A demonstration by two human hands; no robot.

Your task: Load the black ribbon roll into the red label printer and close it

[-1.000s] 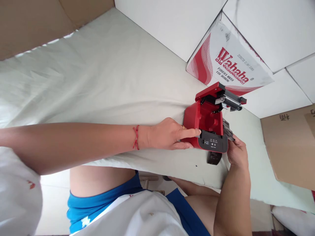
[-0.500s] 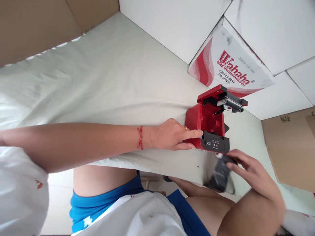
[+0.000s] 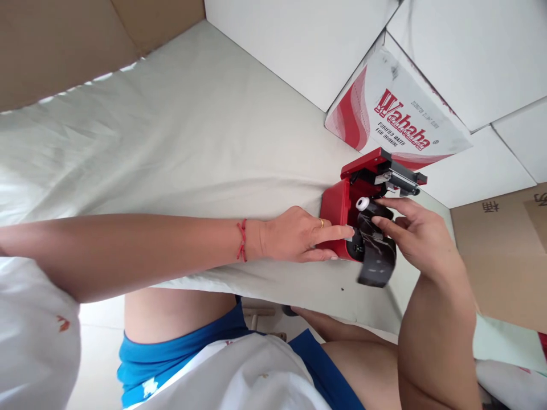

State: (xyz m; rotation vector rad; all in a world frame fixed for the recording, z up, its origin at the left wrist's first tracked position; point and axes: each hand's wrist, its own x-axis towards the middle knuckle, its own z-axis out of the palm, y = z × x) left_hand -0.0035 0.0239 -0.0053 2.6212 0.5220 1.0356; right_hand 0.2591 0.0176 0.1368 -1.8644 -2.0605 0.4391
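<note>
A small red label printer stands on the pale cloth, its lid raised and its bay facing up. My left hand grips the printer's near left corner, index finger along the top edge by the black front panel. Between the fingers and thumb of my right hand is a roll of black ribbon with a white core end. The roll is over the open bay, and a loose length of ribbon hangs down across the front panel, hiding most of it. Whether the roll touches the bay cannot be seen.
Behind the printer stands a white and red Wahaha water carton against white panels. Brown cardboard is at the right and upper left. The cloth's near edge runs just above my lap.
My right hand has lifted the ribbon roll from below the printer's front, up and over the open bay. My left hand keeps its hold on the printer.
</note>
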